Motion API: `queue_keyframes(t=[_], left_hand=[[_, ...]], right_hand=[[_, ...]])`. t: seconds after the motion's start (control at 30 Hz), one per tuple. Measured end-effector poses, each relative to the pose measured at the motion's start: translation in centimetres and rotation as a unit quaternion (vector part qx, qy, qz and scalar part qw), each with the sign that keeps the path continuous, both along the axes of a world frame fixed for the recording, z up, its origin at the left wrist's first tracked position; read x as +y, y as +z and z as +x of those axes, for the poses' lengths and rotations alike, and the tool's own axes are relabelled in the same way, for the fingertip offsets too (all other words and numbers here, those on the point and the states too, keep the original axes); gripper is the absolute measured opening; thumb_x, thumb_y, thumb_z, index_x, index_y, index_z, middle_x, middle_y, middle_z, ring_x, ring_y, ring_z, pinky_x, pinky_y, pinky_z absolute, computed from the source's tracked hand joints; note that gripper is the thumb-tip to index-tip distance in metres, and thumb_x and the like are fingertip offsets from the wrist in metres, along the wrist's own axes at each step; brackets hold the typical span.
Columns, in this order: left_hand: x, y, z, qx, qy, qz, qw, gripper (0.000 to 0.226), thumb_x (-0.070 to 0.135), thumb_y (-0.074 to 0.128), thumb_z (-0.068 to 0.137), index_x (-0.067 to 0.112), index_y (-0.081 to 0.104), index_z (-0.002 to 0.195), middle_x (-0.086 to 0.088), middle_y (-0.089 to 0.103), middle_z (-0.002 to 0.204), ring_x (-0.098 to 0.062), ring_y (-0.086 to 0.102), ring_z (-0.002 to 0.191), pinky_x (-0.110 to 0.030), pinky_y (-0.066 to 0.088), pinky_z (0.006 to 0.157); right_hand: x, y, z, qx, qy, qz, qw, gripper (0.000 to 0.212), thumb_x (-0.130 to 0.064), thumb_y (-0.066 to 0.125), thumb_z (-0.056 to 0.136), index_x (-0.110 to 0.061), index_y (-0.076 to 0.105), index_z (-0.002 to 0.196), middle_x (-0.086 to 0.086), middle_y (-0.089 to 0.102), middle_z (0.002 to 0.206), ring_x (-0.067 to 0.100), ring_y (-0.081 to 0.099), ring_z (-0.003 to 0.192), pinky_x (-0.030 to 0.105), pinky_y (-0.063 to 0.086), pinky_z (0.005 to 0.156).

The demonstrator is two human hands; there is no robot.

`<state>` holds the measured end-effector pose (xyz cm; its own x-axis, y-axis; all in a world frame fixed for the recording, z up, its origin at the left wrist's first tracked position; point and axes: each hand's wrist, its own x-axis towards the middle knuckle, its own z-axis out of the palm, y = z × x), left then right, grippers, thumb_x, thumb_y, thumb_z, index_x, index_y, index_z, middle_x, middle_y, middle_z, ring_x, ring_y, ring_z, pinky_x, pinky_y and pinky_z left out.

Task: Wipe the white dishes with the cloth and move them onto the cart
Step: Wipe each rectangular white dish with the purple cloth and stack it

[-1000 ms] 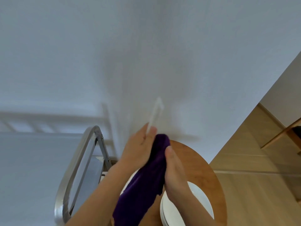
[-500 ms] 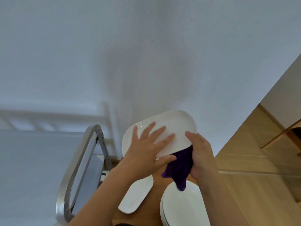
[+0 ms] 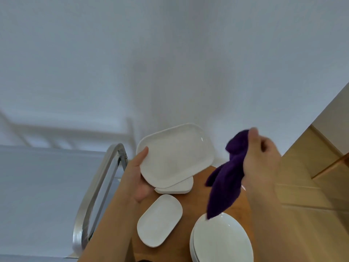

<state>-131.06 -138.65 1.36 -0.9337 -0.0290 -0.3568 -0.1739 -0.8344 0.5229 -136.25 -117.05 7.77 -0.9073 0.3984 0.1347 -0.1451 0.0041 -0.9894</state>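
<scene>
Head view: your right hand (image 3: pixel 261 163), gripping the cloth (image 3: pixel 225 178), has lifted off the plate (image 3: pixel 175 156) your left hand (image 3: pixel 138 176) holds; cart (image 3: pixel 98 188) next.

Round wooden tabletop (image 3: pixel 200 203) against a plain white wall (image 3: pixel 170 53). Light wood floor (image 3: pixel 302 205) at right, with what may be a wooden furniture leg (image 3: pixel 332 165) at the frame edge.
</scene>
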Motion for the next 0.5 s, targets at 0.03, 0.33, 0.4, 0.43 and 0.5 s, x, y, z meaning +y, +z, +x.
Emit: queue_keyframes(t=[0.03,0.33,0.4,0.43,0.5], left_hand=[[0.0,-0.2,0.0,-0.007,-0.006,-0.011,1.000,0.038,0.034,0.062,0.079,0.009,0.069,0.107,-0.018,0.070,0.109,-0.037,0.069,0.093,-0.048,0.057,0.063],[2.8,-0.8,-0.3,-0.006,-0.070,0.035,0.997,0.046,0.050,0.054,0.082,0.013,0.076,0.099,-0.017,0.070,0.108,-0.035,0.069,0.093,-0.050,0.057,0.070],[2.9,-0.8,-0.3,0.002,-0.055,0.052,0.997,0.051,0.050,0.054,0.083,0.013,0.067,0.116,-0.017,0.067,0.116,-0.035,0.067,0.100,-0.049,0.057,0.076],[3.0,-0.8,-0.2,0.008,-0.055,0.062,0.997,0.053,0.050,0.052,0.085,0.013,0.063,0.121,-0.017,0.066,0.119,-0.035,0.066,0.102,-0.049,0.057,0.076],[2.9,-0.7,-0.1,0.022,-0.066,0.072,0.995,0.055,0.051,0.052,0.084,0.012,0.063,0.121,-0.019,0.066,0.118,-0.036,0.067,0.100,-0.049,0.057,0.072]], right_hand=[[0.0,1.4,-0.2,0.027,-0.001,-0.015,1.000,0.025,-0.047,0.054,0.091,-0.025,0.061,0.082,-0.004,0.070,0.079,0.012,0.067,0.071,0.029,0.056,0.063],[-3.6,4.3,-2.3,0.142,-0.013,0.049,0.989,0.017,-0.036,0.046,0.097,-0.027,0.059,0.091,-0.013,0.060,0.084,-0.001,0.059,0.077,0.025,0.049,0.071],[-3.8,0.6,-2.7,0.043,0.057,0.173,0.982,0.032,-0.038,0.040,0.099,-0.017,0.053,0.120,0.000,0.058,0.115,0.015,0.057,0.109,0.036,0.046,0.094],[-3.7,-1.5,-2.6,-0.018,0.119,0.249,0.961,0.044,-0.043,0.040,0.097,-0.014,0.045,0.129,0.005,0.053,0.126,0.022,0.050,0.120,0.040,0.041,0.100],[-3.6,-4.8,-1.8,-0.087,0.209,0.386,0.894,0.070,-0.059,0.045,0.087,-0.014,0.033,0.140,0.011,0.038,0.143,0.029,0.032,0.135,0.046,0.033,0.108]])
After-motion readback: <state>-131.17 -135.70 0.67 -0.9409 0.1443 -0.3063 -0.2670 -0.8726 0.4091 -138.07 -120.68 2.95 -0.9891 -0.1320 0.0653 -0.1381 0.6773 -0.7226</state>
